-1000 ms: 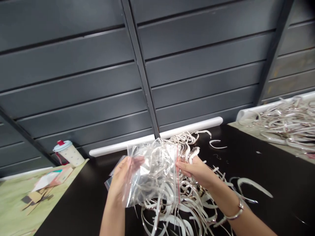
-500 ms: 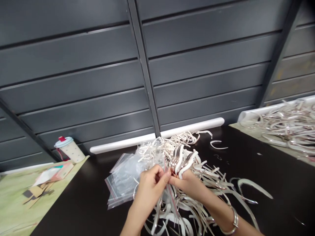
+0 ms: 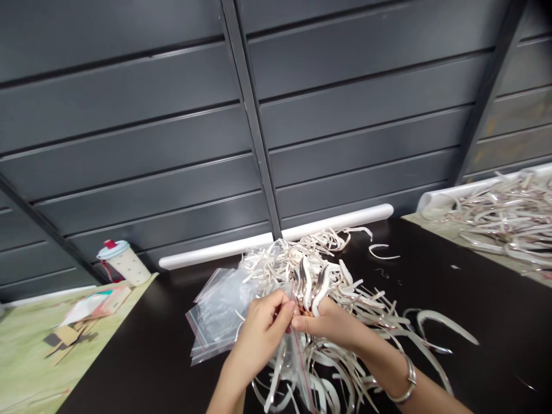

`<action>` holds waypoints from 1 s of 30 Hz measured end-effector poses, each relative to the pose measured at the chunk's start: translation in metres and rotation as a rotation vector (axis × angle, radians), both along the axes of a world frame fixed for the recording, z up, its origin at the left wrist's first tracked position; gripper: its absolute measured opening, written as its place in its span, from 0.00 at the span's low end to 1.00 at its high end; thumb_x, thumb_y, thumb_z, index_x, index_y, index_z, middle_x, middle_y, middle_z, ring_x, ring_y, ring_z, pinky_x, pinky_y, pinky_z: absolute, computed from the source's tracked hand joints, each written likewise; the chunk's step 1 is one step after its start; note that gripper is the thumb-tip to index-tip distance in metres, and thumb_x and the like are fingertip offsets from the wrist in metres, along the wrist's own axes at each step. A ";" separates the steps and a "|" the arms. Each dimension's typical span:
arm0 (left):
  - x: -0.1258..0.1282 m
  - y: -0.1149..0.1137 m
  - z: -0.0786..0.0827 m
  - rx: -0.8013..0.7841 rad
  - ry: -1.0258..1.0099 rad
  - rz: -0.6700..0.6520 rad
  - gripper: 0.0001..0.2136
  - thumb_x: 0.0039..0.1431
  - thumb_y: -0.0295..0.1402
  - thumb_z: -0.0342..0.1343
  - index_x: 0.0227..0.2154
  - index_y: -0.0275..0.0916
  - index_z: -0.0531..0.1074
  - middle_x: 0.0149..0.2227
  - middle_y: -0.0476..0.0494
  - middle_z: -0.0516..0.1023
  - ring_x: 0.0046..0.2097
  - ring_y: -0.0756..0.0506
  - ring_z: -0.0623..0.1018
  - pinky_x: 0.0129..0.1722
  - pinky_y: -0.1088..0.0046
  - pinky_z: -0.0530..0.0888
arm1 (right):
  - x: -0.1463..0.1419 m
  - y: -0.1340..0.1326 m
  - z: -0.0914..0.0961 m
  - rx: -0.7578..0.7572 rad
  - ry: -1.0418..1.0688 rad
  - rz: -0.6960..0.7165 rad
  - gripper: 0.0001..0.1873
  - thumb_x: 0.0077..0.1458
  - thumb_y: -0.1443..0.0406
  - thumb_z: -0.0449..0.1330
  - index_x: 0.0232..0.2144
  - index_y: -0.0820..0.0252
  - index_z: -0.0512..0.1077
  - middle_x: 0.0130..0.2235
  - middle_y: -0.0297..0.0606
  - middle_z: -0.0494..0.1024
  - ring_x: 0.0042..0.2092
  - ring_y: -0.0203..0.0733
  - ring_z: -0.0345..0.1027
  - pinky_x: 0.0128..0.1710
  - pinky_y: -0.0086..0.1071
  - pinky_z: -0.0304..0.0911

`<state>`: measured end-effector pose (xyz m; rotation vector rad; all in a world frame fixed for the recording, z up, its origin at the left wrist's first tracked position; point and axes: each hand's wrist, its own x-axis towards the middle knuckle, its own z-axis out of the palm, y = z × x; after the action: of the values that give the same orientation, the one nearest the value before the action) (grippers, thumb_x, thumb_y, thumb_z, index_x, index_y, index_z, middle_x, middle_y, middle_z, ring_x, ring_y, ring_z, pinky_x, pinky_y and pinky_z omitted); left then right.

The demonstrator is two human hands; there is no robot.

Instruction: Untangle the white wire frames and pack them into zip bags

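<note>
My left hand (image 3: 264, 326) is closed in a pinch on a clear zip-lock bag (image 3: 303, 376) with a red line along its edge. The bag hangs down between my hands, over the loose strips. Close beside it, my right hand (image 3: 330, 325) is wrapped round a bundle of curved white and shiny metallic strips (image 3: 307, 286), which stick up above the fingers. My right thumb meets the bag's edge near my left fingertips. Beneath both hands spreads a tangled pile of similar strips (image 3: 340, 359). A stack of clear zip-lock bags (image 3: 224, 310) lies left of the pile.
All this rests on a black tabletop (image 3: 142, 351). A white tube (image 3: 345, 219) runs along the grey panelled wall. At left are a lidded cup (image 3: 129, 264) and cardboard scraps (image 3: 66, 336) on a green surface. More strips (image 3: 513, 221) are heaped at far right.
The bundle in my right hand has tilted slightly, and my right thumb has moved up against the bag's edge. My left hand keeps its pinch on the bag.
</note>
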<state>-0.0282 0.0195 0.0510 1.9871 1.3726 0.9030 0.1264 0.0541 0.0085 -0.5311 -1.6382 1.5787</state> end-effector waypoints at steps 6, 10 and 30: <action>-0.006 0.002 -0.002 0.173 0.106 0.187 0.08 0.53 0.28 0.48 0.20 0.41 0.58 0.20 0.54 0.63 0.23 0.51 0.65 0.25 0.76 0.61 | 0.018 0.009 0.010 0.234 -0.252 -0.285 0.10 0.52 0.63 0.56 0.21 0.58 0.64 0.23 0.31 0.62 0.26 0.36 0.57 0.30 0.32 0.58; -0.004 0.000 -0.005 0.314 0.273 0.293 0.17 0.48 0.22 0.47 0.42 0.40 0.66 0.25 0.52 0.71 0.26 0.48 0.72 0.28 0.73 0.66 | 0.016 0.007 0.007 0.503 -0.309 -0.563 0.04 0.53 0.67 0.55 0.30 0.58 0.70 0.32 0.40 0.73 0.36 0.46 0.66 0.44 0.40 0.59; 0.009 -0.014 -0.006 0.569 0.243 0.253 0.09 0.58 0.28 0.51 0.34 0.39 0.77 0.24 0.44 0.80 0.22 0.46 0.78 0.23 0.75 0.72 | 0.005 -0.048 0.025 0.318 0.128 -0.191 0.08 0.63 0.61 0.48 0.38 0.53 0.66 0.35 0.38 0.70 0.40 0.42 0.65 0.49 0.39 0.61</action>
<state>-0.0195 0.0058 0.0450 2.4411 1.6656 1.3184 0.1316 0.0058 0.0338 -0.3960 -1.6469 1.1620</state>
